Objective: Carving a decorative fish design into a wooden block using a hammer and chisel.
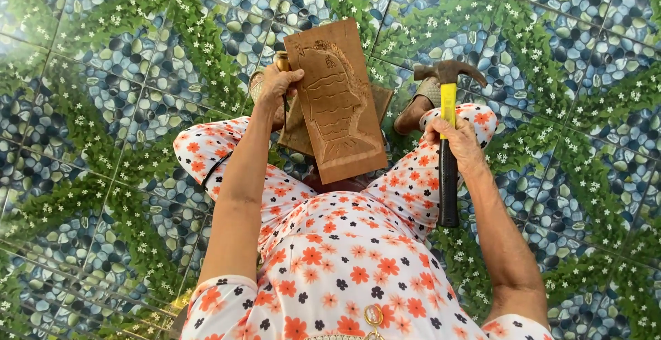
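Left hand grips carved wooden board edge; right hand fist-closed around yellow-handled hammer.

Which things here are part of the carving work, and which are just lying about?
In use: carved wooden panel, chisel with it in the left hand, claw hammer in the right hand.
Lying about: second wooden board underneath, patterned floor tiles.

The floor is tiled with blue pebbles and green leaves. White clothes with orange flowers fill its near edge.
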